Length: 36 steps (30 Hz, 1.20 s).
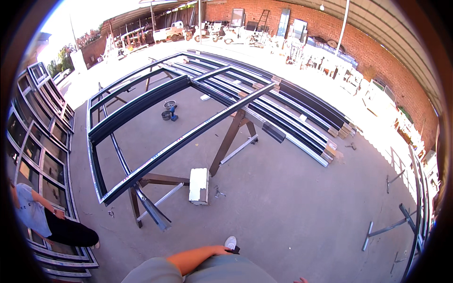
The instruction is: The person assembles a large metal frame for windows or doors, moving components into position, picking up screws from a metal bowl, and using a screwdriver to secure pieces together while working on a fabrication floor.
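Since the frame [203, 127] looks stiff but probably heavy, grip opposite outer rails [160, 154]; can't tell whether left hand [221, 250] or right hand [301, 280] holds anything.

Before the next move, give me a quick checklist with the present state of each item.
1. Large frame propped on trestles: ok.
2. Blue drill in hand: not ok; it is on the ground.
3. Left hand empty: cannot tell; a dark object shows beside it.
4. Right hand fully in view: not ok; only part shows at the lower edge.
5. Co-worker apart from the large frame: ok, at far left.
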### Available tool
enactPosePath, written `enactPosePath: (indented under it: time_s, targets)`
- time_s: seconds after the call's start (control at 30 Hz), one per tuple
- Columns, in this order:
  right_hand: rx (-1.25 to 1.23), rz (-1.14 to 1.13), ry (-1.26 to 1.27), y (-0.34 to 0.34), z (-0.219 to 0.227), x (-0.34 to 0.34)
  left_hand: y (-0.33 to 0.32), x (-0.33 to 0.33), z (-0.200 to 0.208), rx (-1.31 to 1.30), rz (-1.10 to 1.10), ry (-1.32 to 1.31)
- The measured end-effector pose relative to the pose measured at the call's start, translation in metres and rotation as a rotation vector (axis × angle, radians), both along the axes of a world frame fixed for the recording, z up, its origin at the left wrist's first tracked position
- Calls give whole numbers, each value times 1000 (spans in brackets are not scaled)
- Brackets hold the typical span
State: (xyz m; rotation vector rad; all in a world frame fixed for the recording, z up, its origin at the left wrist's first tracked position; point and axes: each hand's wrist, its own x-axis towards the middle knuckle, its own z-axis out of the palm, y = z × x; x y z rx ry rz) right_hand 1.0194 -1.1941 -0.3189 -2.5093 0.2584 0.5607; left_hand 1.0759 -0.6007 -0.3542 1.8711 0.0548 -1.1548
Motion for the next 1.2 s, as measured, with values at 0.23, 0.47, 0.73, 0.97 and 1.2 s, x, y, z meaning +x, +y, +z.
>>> enactPosePath:
  time_s: [0.23,0.47,0.73,0.97,1.2]
  targets:
    - [193,-66,331,48,31,107,-24,108,-12,54,-106,183]
    - [-36,309,397,-55,-37,258,-27,156,-70,-77,82,222]
    - [-28,809,493,-77,-134,603,-89,168,-14,83,397,131]
    - [-149,888,203,136,-111,778,-140,83,10,73,825,20]
    - [270,1082,225,385,8,619,-193,-15,-57,153,1250,109]
